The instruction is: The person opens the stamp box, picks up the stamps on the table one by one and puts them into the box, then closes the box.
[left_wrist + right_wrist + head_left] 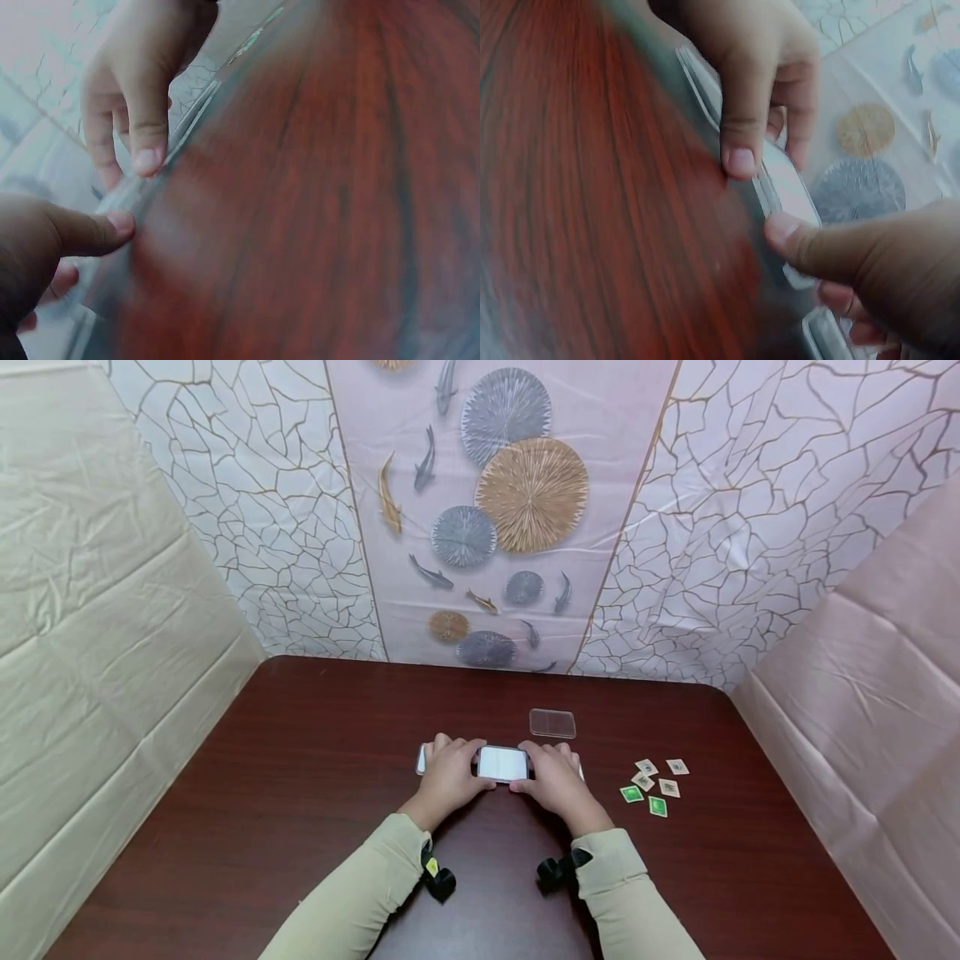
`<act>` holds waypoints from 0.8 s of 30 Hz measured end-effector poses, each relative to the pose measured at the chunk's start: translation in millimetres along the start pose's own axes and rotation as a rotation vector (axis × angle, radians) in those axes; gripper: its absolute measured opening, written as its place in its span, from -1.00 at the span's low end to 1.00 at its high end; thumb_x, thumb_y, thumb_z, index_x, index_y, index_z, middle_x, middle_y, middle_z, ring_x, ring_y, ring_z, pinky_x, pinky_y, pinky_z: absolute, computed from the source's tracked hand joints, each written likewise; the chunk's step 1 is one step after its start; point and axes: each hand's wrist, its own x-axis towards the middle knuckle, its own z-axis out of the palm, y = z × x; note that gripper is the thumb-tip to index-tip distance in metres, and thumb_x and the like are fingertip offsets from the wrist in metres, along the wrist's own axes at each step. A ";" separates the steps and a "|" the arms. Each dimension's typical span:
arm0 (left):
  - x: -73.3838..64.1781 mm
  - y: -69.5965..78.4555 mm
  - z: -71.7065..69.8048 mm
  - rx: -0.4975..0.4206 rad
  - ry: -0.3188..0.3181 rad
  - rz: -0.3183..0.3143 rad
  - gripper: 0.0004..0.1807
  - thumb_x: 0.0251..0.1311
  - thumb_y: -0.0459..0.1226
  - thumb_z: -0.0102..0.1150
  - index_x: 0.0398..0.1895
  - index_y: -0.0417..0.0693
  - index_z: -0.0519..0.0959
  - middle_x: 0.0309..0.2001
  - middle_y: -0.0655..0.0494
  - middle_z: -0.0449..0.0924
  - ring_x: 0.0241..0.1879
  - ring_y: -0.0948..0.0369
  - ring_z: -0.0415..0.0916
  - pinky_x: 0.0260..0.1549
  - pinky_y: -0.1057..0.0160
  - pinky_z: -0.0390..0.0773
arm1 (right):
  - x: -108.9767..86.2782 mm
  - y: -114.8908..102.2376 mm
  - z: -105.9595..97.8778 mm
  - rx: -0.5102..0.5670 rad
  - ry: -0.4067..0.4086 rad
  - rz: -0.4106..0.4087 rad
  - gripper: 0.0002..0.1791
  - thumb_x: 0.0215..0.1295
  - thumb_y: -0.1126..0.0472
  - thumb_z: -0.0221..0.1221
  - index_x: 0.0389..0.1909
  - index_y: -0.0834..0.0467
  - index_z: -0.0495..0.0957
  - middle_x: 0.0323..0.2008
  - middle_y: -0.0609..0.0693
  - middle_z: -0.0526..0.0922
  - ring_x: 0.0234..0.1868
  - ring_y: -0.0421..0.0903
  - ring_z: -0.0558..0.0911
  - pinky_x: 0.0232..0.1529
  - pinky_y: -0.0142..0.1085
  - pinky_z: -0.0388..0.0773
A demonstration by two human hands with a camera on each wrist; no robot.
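Observation:
A small flat rectangular case with a white top and a clear-looking rim [502, 763] is held level just at the table by both hands. My left hand [448, 768] pinches its left end between thumb and fingers. Its right end is gripped the same way by my right hand [557, 777]. In the right wrist view the thumbs press the near edge of the white case [791, 184]. A similar case [421, 760] shows partly behind the left hand, and another case [826, 335] lies beyond the right hand, mostly hidden by it. What the white case contains cannot be made out.
A clear plastic lid or tray [552, 723] lies behind the right hand. Several small square cards lie scattered to the right, some with dark printed patterns [669, 788] and two green [657, 807]. Cloth walls border the dark wooden table [300, 793].

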 end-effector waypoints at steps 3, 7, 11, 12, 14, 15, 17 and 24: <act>0.0 5.8 -4.4 -0.003 -0.009 -0.045 -0.25 -0.19 0.08 0.63 0.16 0.06 0.65 -0.24 0.15 0.67 -0.19 0.10 0.28 -0.13 -0.02 0.20 | -0.5 -6.2 -2.0 -0.006 -0.013 0.039 -0.27 0.07 -0.03 0.51 0.26 0.13 0.53 -0.09 0.12 0.68 -0.12 0.10 0.40 -0.08 0.00 0.25; -0.3 9.1 -7.4 0.020 -0.022 -0.078 -0.26 -0.23 0.08 0.65 0.12 0.07 0.67 -0.25 0.13 0.69 -0.20 0.08 0.31 -0.11 -0.04 0.20 | -1.5 -13.3 -2.6 0.004 -0.008 0.075 -0.23 0.02 0.01 0.54 0.27 0.15 0.52 -0.07 0.16 0.68 -0.13 0.12 0.40 -0.06 0.03 0.24; -0.4 8.2 -7.8 0.018 -0.029 -0.098 -0.26 -0.22 0.09 0.64 0.13 0.09 0.67 -0.34 0.19 0.65 -0.21 0.09 0.30 -0.09 -0.02 0.19 | -1.3 -17.1 -3.0 0.031 0.000 0.106 -0.23 0.00 0.06 0.56 0.28 0.13 0.52 -0.04 0.17 0.68 -0.11 0.15 0.41 -0.03 0.07 0.25; -0.3 8.0 -8.0 0.011 -0.030 -0.103 -0.26 -0.22 0.08 0.64 0.14 0.09 0.67 -0.35 0.20 0.64 -0.21 0.09 0.29 -0.09 -0.02 0.19 | -1.1 -17.4 -3.1 0.038 0.000 0.113 -0.23 0.00 0.07 0.56 0.28 0.12 0.52 -0.05 0.16 0.68 -0.12 0.14 0.41 -0.03 0.07 0.25; 0.0 7.9 -8.7 -0.002 -0.033 -0.110 -0.25 -0.22 0.07 0.64 0.14 0.07 0.67 -0.35 0.18 0.64 -0.22 0.09 0.29 -0.07 -0.02 0.18 | -0.3 -17.7 -3.4 0.053 -0.003 0.120 -0.23 0.01 0.07 0.55 0.28 0.10 0.51 -0.07 0.14 0.69 -0.12 0.14 0.41 -0.02 0.07 0.26; 0.2 8.1 -9.4 -0.010 -0.034 -0.113 -0.25 -0.22 0.06 0.65 0.14 0.06 0.67 -0.33 0.16 0.65 -0.22 0.08 0.29 -0.07 -0.03 0.19 | 0.0 -18.1 -3.7 0.061 -0.005 0.122 -0.23 0.01 0.08 0.55 0.29 0.10 0.51 -0.08 0.14 0.69 -0.12 0.14 0.41 -0.02 0.07 0.26; 0.4 8.8 -10.7 -0.014 -0.039 -0.121 -0.25 -0.23 0.05 0.66 0.13 0.05 0.67 -0.26 0.11 0.69 -0.21 0.07 0.30 -0.05 -0.04 0.19 | 0.7 -18.5 -3.9 0.070 -0.014 0.123 -0.23 0.02 0.09 0.55 0.29 0.10 0.51 -0.08 0.14 0.69 -0.11 0.14 0.41 -0.01 0.08 0.26; -0.3 14.4 -16.5 0.005 -0.058 -0.142 -0.26 -0.24 0.02 0.67 0.12 0.02 0.68 -0.15 0.03 0.74 -0.18 0.02 0.36 0.00 -0.08 0.21 | 1.2 -21.0 -4.7 0.049 -0.029 0.121 -0.23 0.05 0.09 0.53 0.31 0.11 0.50 0.02 0.18 0.68 -0.06 0.16 0.42 0.01 0.08 0.24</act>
